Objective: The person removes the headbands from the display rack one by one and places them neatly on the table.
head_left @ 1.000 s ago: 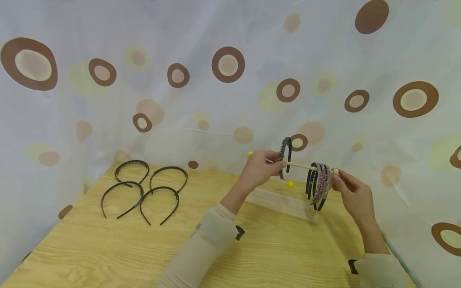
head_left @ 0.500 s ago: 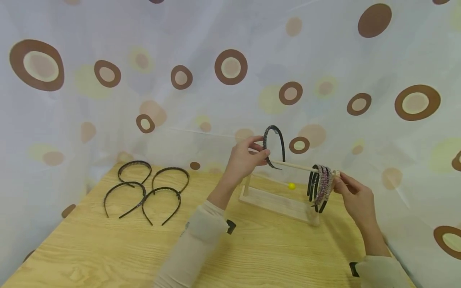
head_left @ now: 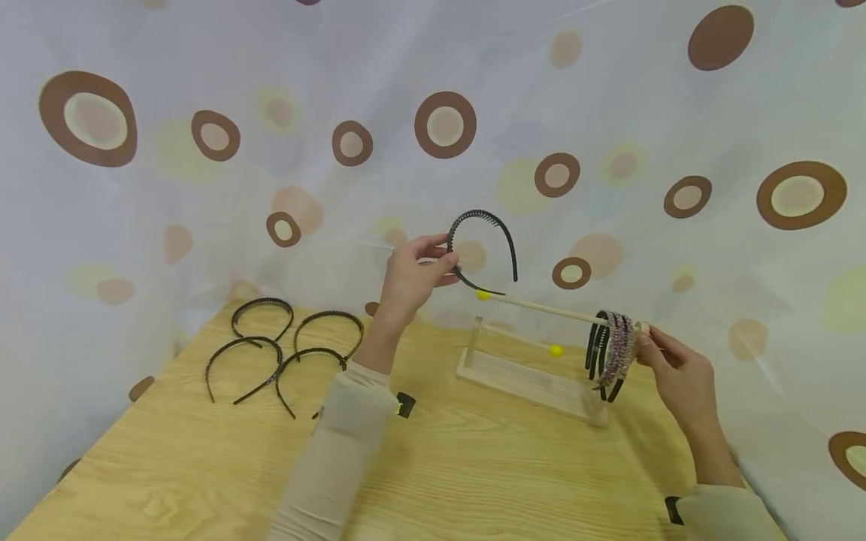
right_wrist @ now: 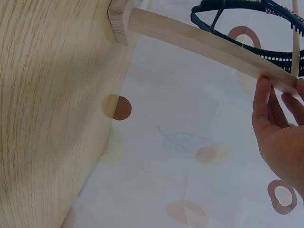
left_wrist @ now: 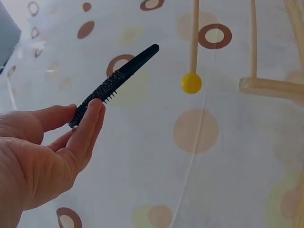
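Observation:
My left hand (head_left: 413, 278) pinches a black toothed headband (head_left: 513, 255) near one end, between thumb and fingers. In the left wrist view, its glittery outer face shows, and the headband stands apart from the yellow ball (left_wrist: 191, 83) tipping a rod. That upper rod (head_left: 555, 309) belongs to a wooden headband stand (head_left: 534, 383). Several headbands (head_left: 619, 349), some sparkling pink and silver, hang bunched at the rod's right end. There my right hand (head_left: 683, 379) grips the top of the upright post (right_wrist: 204, 45) with thumb and fingertips.
Several black headbands (head_left: 243, 340) lie on the left of the wooden table (head_left: 487, 473), one partly hidden behind the left sleeve. A second yellow ball (head_left: 556, 350) ends a lower rod on the stand. A dotted curtain (head_left: 379, 68) closes off the back and sides.
The left hand has drawn the black headband leftward and up along the rod, past its yellow ball and off it. The right hand keeps its grip on the post.

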### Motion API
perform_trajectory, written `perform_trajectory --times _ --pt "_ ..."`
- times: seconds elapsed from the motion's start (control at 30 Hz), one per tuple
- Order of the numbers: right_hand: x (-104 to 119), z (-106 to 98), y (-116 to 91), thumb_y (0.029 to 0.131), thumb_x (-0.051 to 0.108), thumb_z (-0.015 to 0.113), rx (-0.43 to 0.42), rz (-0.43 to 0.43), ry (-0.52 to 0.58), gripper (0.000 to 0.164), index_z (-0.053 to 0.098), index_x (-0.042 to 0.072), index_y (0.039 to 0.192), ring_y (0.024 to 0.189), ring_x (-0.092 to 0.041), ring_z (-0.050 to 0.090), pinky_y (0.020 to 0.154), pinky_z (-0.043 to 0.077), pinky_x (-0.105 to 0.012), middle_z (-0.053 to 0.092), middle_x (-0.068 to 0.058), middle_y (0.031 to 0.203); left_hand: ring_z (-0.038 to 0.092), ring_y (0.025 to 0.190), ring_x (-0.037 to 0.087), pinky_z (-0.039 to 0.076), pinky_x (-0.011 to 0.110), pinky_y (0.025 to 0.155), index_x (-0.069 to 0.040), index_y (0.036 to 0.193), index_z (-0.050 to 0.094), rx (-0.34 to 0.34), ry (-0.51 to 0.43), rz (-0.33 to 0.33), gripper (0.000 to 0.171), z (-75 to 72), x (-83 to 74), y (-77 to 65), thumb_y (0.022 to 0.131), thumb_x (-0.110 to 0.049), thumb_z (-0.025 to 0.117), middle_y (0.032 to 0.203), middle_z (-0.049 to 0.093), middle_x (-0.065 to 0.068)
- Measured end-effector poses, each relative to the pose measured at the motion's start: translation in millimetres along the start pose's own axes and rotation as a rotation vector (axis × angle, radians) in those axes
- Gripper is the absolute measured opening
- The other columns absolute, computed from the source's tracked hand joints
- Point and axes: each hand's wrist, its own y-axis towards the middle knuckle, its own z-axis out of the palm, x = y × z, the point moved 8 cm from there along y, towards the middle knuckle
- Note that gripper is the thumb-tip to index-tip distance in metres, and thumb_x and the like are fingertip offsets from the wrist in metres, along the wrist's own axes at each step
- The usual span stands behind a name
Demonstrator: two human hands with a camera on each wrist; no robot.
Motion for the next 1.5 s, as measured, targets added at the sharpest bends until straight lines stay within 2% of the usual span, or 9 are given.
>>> perform_trajectory --times 0.27,0.37,0.53,0.67,0.77,0.87,1.1,1.3,1.5 --pt "-4.7 0.1 -2.5 0.104 0.039 0.059 -0.009 -0.002 0.042 0.056 0.051 0.007 0.150 0.082 0.005 0.068 0.074 0.045 -0.008 0.072 0.014 0.105 0.072 0.095 0.032 0.060 0.036 0.078 0.003 0.134 0.063 -0.042 0.070 0.004 0.038 -37.8 1.2 3.2 0.096 0.000 0.071 0.111 0.064 0.019" --pt "-6.7 0.5 -1.7 0.104 0.038 0.060 -0.016 -0.004 0.055 0.055 0.052 0.006 0.149 0.081 0.005 0.068 0.074 0.046 -0.007 0.071 0.016 0.104 0.072 0.093 0.030 0.060 0.036 0.077 0.000 0.132 0.065 -0.059 0.152 -0.005 0.036 -60.3 4.7 2.1 0.097 -0.004 0.071 0.111 0.065 0.018" --pt "-6.4 1.4 4.0 0.104 0.038 0.060 -0.018 -0.016 0.036 0.054 0.053 0.009 0.149 0.081 0.004 0.068 0.074 0.045 -0.008 0.072 0.011 0.108 0.072 0.095 0.033 0.060 0.034 0.076 0.006 0.133 0.062 -0.091 0.258 -0.026 0.037 -101.2 5.2 3.8 0.097 -0.003 0.070 0.111 0.066 0.021" --pt "-5.1 -0.1 6.2 0.104 0.040 0.060 -0.016 -0.004 0.037 0.055 0.052 0.010 0.150 0.081 0.005 0.068 0.074 0.045 -0.007 0.072 0.005 0.115 0.071 0.097 0.037 0.060 0.031 0.075 0.007 0.134 0.061 -0.092 0.352 -0.089 0.037 -125.9 12.2 11.9 0.098 -0.002 0.067 0.114 0.067 0.027" --pt "-6.1 -2.0 5.3 0.104 0.040 0.060 -0.012 0.013 0.044 0.056 0.051 0.010 0.151 0.082 0.005 0.068 0.073 0.045 -0.007 0.072 0.004 0.118 0.071 0.097 0.037 0.060 0.032 0.076 0.006 0.136 0.060 -0.062 0.427 -0.152 0.038 -137.9 28.8 18.1 0.099 -0.002 0.066 0.115 0.067 0.027" --pt "-7.8 -2.2 3.8 0.104 0.040 0.059 -0.001 0.027 0.047 0.057 0.049 0.011 0.152 0.083 0.004 0.068 0.072 0.045 -0.007 0.071 0.007 0.118 0.071 0.097 0.036 0.060 0.034 0.077 0.006 0.138 0.058 -0.009 0.474 -0.220 0.040 -145.2 52.8 20.7 0.100 -0.003 0.066 0.116 0.067 0.026" --pt "-11.7 2.0 4.1 0.103 0.040 0.060 0.011 0.030 0.091 0.057 0.050 0.011 0.152 0.085 0.003 0.068 0.074 0.044 -0.007 0.068 0.022 0.108 0.066 0.106 0.045 0.058 0.045 0.084 0.008 0.137 0.058 0.119 0.530 -0.372 0.037 -157.6 113.1 15.3 0.101 0.000 0.062 0.120 0.063 0.028" --pt "-13.0 1.6 5.0 0.104 0.038 0.061 0.018 0.011 0.099 0.056 0.050 0.010 0.151 0.086 0.000 0.069 0.075 0.045 -0.008 0.072 0.013 0.111 0.070 0.098 0.039 0.057 0.046 0.085 0.010 0.136 0.059 0.213 0.619 -0.424 0.036 -165.0 147.0 15.9 0.102 -0.001 0.061 0.121 0.064 0.029" --pt "-12.1 -0.7 4.1 0.104 0.040 0.059 0.019 0.024 0.087 0.057 0.049 0.011 0.152 0.087 0.000 0.069 0.075 0.046 -0.009 0.072 0.008 0.116 0.072 0.095 0.034 0.059 0.040 0.082 0.012 0.130 0.062 0.266 0.699 -0.429 0.033 -170.0 162.2 19.3 0.101 -0.003 0.062 0.122 0.065 0.028"
